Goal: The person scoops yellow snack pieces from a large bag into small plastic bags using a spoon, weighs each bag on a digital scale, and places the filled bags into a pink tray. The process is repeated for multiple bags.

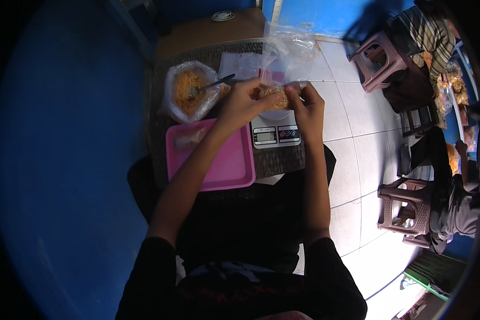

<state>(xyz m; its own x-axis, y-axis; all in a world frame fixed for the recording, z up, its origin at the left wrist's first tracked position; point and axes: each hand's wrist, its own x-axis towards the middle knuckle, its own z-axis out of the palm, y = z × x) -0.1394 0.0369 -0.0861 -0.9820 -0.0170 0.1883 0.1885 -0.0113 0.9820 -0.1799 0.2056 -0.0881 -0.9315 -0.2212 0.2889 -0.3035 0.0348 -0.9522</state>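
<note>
Between my two hands is a clear plastic bag with golden crumbly snack bits in its lower end; its upper part stands up loose and unfilled. My left hand pinches the bag's left side, and my right hand grips the right side. Just below them is a white digital kitchen scale, its round platform partly hidden by the bag. To the left, a large open plastic bag holds more of the snack, with a dark-handled spoon resting in it. A pink tray bears a small wrapped packet.
Flat plastic bags lie behind the snack bag on the dark woven table. A coiled white cable rests on a brown surface. A blue wall rises at left. At right, other people sit near plastic stools on the tiled floor.
</note>
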